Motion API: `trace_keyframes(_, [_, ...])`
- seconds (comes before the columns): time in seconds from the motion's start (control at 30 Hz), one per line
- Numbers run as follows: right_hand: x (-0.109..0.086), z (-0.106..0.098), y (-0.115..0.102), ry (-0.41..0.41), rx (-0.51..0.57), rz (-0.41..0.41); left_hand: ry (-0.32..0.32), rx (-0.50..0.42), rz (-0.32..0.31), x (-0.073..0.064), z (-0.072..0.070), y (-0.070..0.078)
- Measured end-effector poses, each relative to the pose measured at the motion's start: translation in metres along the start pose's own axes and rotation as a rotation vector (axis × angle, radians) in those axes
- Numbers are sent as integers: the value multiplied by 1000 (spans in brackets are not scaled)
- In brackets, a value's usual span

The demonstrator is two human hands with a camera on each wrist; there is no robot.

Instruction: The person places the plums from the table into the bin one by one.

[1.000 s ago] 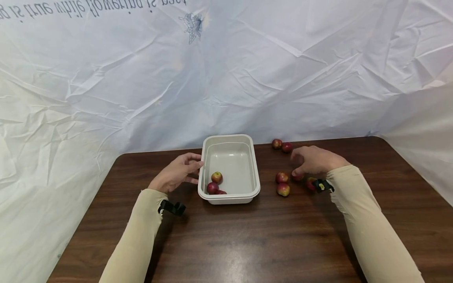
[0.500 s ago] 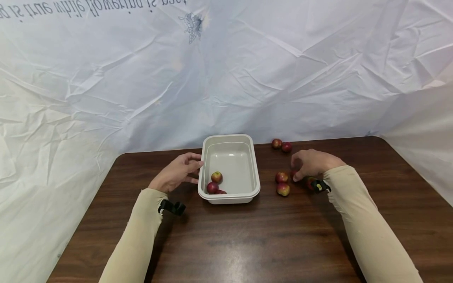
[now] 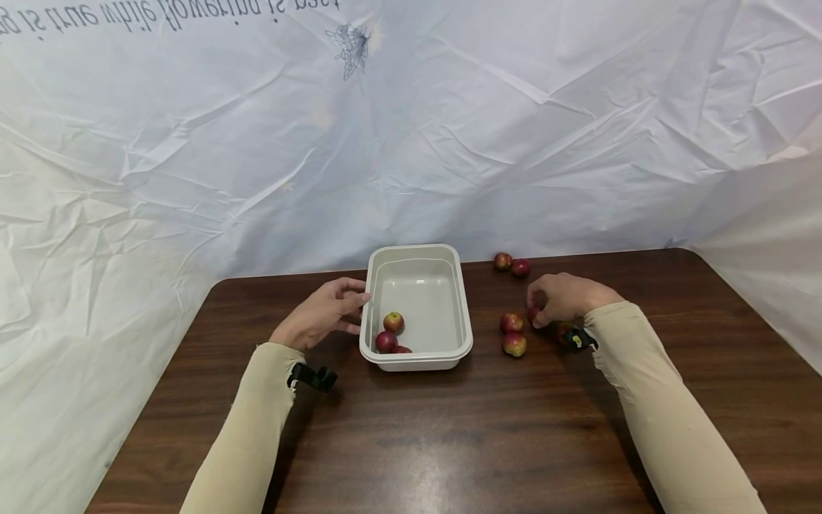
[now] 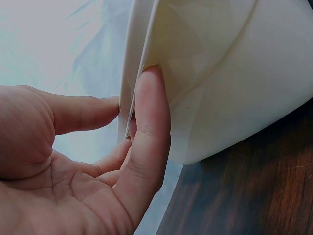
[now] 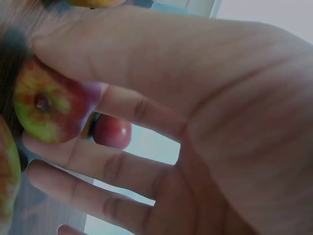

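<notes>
My left hand (image 3: 324, 312) pinches the left rim of a pale grey plastic tub (image 3: 429, 300); in the left wrist view the thumb lies on one side of the rim and the index finger (image 4: 150, 117) on the other. Inside the tub's near left corner are a yellow-red apple (image 3: 394, 323), a dark red apple (image 3: 387, 341) and a partly hidden red one (image 3: 402, 350). To the right of the tub, my right hand (image 3: 566, 296) grips a small red and yellow-green apple (image 5: 51, 103) between thumb and fingers, low over the table.
Two apples, one behind the other (image 3: 511, 323) (image 3: 514, 345), lie between tub and right hand. Another apple (image 3: 566, 333) is partly hidden under the right wrist strap. Farther back, a red-yellow apple (image 3: 503, 261) and a red apple (image 3: 521, 268) lie near the white cloth (image 3: 411, 143).
My right hand has moved slightly down and left, and its thumb and fingers have drawn in around the apple. The left hand and the tub have stayed in place.
</notes>
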State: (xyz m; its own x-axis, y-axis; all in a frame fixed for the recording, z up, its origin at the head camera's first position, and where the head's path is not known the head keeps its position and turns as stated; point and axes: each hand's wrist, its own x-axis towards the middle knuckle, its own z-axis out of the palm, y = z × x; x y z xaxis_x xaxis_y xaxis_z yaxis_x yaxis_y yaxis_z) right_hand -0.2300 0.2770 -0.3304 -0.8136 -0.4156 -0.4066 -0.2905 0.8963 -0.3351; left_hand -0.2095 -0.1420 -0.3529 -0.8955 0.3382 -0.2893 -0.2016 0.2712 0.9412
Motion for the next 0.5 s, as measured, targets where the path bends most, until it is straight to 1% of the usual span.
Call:
trace_keyframes(0.37, [-1, -2, 1, 47, -32, -37, 17, 2, -17, 1, 2, 1])
trace_keyframes(0.5, [0, -3, 0, 90, -55, -61, 11, 2, -10, 1, 1, 1])
